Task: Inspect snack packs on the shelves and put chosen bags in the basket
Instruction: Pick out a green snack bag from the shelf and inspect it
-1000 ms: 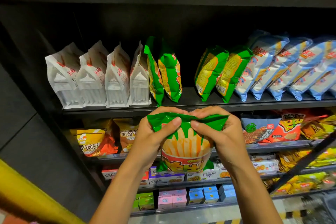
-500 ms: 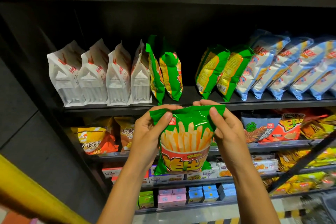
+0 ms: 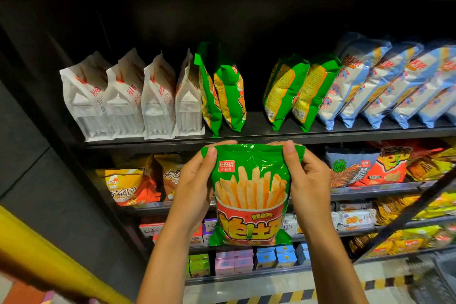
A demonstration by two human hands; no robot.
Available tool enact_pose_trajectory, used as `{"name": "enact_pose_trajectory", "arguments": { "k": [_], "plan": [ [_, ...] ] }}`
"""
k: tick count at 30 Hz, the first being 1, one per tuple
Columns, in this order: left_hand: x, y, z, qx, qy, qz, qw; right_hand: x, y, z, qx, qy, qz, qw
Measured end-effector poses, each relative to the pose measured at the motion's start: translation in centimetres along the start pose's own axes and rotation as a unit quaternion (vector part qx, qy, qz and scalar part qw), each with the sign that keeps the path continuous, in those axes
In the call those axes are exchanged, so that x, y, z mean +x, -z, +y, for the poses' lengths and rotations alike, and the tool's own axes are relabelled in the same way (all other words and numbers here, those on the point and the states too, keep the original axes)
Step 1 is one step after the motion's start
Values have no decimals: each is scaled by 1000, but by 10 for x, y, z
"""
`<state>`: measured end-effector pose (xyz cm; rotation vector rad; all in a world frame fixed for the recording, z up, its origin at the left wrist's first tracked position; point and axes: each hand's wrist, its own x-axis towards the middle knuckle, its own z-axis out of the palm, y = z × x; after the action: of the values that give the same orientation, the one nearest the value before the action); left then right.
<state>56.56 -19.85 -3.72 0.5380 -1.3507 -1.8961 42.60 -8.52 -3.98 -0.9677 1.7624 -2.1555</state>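
The green snack bag (image 3: 251, 195) is held up by its top corners, pinched by the left hand (image 3: 195, 187) and right hand (image 3: 308, 185).

Yellow rail (image 3: 49, 252), striped floor tape (image 3: 296, 295)

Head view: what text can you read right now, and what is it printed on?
"巧玲珑 OLENO": red badge on the green fries bag, which the left hand and right hand grip.
Big yellow characters below the fries: stylised, unsure.
White bags: red print too blurred.
Orange bags, blue bags: unreadable.
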Motion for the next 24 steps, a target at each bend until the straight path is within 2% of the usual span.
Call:
{"name": "enact_pose_trajectory", "arguments": {
  "k": [4, 8, 11, 13, 16, 18, 20, 24],
  "plan": [
    [-2, -2, 0, 45, -29, 29, 998, -3, 2, 2, 29, -22, -28, 999],
    [-3, 0, 4, -7, -45, 106, 993, 0, 4, 17, 5, -121, -170, 978],
    [-4, 2, 11, -40, -68, 115, 990, -10, -1, 20, -25, -98, -237, 966],
    [-5, 5, 14, -15, -89, 80, 993, -18, -4, 18, -28, -67, -202, 977],
    [-7, 18, 11, 43, -95, -27, 994, -16, -6, 9, 4, -45, -106, 993],
    [-9, 28, 4, 98, -67, -114, 986, -10, -3, 9, 32, -78, -45, 995],
    [-15, 31, -4, 150, -40, -191, 969, -8, 1, 12, 56, -123, -29, 990],
    [-23, 27, -11, 141, -15, -206, 968, -9, -3, 26, 57, -206, -31, 976]
  ]
}}
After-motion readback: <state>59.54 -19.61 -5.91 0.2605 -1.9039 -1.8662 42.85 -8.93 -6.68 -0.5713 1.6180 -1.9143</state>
